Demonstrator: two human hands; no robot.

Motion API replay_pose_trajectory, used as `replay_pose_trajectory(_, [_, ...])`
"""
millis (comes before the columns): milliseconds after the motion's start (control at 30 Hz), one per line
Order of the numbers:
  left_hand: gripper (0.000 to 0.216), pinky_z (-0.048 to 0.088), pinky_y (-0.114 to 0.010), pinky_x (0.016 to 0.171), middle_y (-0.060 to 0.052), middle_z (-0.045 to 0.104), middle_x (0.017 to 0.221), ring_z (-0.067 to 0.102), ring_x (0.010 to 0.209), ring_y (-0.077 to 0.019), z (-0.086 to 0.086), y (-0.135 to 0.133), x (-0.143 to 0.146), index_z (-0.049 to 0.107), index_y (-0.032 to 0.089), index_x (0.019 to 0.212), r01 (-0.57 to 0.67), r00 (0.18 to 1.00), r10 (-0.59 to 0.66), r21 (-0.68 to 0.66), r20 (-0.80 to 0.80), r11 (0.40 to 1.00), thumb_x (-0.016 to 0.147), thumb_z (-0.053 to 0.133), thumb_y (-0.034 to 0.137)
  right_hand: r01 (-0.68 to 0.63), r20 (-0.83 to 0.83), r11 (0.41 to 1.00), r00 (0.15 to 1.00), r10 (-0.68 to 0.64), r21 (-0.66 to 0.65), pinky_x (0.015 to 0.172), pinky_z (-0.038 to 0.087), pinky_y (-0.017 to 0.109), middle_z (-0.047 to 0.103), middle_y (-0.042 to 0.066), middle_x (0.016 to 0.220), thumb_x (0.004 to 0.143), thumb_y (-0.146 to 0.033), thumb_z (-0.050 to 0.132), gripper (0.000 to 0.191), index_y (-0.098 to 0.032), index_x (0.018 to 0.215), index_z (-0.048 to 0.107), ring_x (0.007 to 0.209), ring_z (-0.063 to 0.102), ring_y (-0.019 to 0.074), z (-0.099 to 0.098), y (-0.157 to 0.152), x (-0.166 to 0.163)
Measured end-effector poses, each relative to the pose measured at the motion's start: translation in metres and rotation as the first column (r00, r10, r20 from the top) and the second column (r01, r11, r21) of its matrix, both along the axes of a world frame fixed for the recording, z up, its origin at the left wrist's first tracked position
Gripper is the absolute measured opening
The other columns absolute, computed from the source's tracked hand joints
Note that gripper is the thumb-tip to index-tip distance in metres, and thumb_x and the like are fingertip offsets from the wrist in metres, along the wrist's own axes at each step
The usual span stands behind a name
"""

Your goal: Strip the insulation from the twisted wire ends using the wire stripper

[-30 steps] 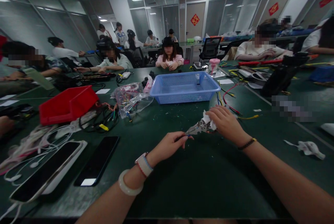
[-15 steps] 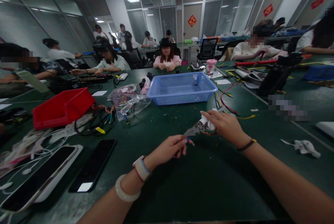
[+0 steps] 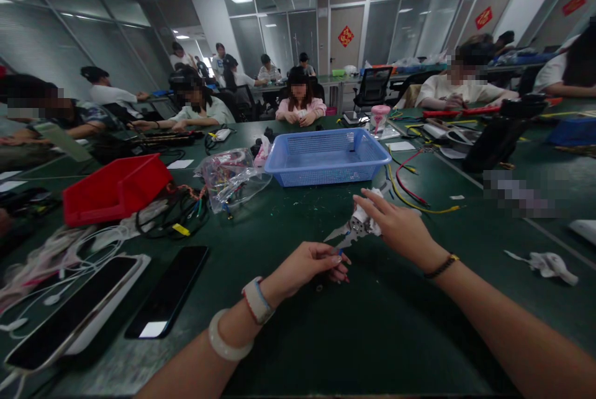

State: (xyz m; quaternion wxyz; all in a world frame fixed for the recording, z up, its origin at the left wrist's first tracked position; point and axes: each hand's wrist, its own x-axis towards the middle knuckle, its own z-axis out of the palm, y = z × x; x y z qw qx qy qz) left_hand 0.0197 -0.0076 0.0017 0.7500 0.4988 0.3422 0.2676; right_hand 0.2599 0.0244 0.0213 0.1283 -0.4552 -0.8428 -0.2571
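My right hand (image 3: 403,228) is closed around the handles of wire strippers (image 3: 357,226), which have white material wrapped about them. The metal jaws stand apart and point left toward my left hand (image 3: 310,267). Thumb and forefinger of that hand are pinched on a thin blue wire (image 3: 341,253), of which only a short piece shows just beneath the jaws. A small dark round end lies below the left fingers; what it belongs to is unclear. Both hands are above the dark green table (image 3: 372,337).
A blue mesh basket (image 3: 326,175) stands beyond my hands. Leftward are a bag of wires (image 3: 233,179), a red bin (image 3: 112,191), a phone (image 3: 170,290) and a second device (image 3: 77,312) with white earphones. Loose cables (image 3: 410,191) and crumpled white material (image 3: 547,265) lie to the right.
The jaws of the wire strippers have opened. My left hand has shifted slightly right, with the blue wire still pinched. The view has turned slightly.
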Motion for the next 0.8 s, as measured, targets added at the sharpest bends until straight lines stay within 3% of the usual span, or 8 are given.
replay_pose_trajectory(167, [0.025,0.05,-0.026,0.071,-0.007,0.071,0.08,0.067,0.071,-0.0135,0.001,-0.001,0.001,0.07,0.008,0.093,-0.031,0.998,0.033,-0.049,0.048,0.998,0.077,0.074,0.027,0.023,-0.05,1.0,0.998,-0.023,-0.007,0.06,0.054,0.031,0.04,0.016,0.146,0.071,0.003,0.041,0.074,-0.012,0.144,0.032,0.089,0.065,0.0212,-0.005,-0.002,-0.011])
replay_pose_trajectory(367, [0.023,0.05,-0.025,0.067,-0.006,0.071,0.079,0.067,0.066,-0.0125,0.0,-0.001,0.0,0.069,0.008,0.091,-0.044,0.997,0.047,-0.054,0.055,0.998,0.077,0.073,0.026,-0.054,-0.112,0.999,0.992,0.054,0.005,0.09,0.049,0.038,0.046,0.021,0.14,0.075,0.002,0.038,0.066,-0.004,0.141,0.031,0.107,0.058,0.0245,-0.014,-0.001,-0.021])
replay_pose_trajectory(600, [0.024,0.051,-0.026,0.065,-0.007,0.071,0.083,0.067,0.064,-0.0129,-0.004,-0.001,0.001,0.065,0.009,0.083,-0.057,0.996,0.059,-0.043,0.066,0.997,0.074,0.076,0.028,-0.001,-0.033,0.998,0.999,0.003,0.058,0.075,0.044,0.033,0.059,0.017,0.121,0.085,-0.005,0.041,0.042,-0.009,0.126,0.049,0.093,0.06,0.0221,-0.014,-0.004,-0.025])
replay_pose_trajectory(800, [0.026,0.05,-0.025,0.066,-0.006,0.071,0.08,0.067,0.064,-0.0121,-0.003,-0.002,0.002,0.064,0.009,0.083,-0.038,0.997,0.041,-0.053,0.065,0.998,0.073,0.077,0.028,0.066,-0.001,0.997,0.998,-0.066,0.026,0.058,0.036,0.028,0.064,0.009,0.099,0.087,-0.011,0.043,0.029,-0.015,0.112,0.057,0.064,0.056,0.0149,-0.01,-0.004,-0.023])
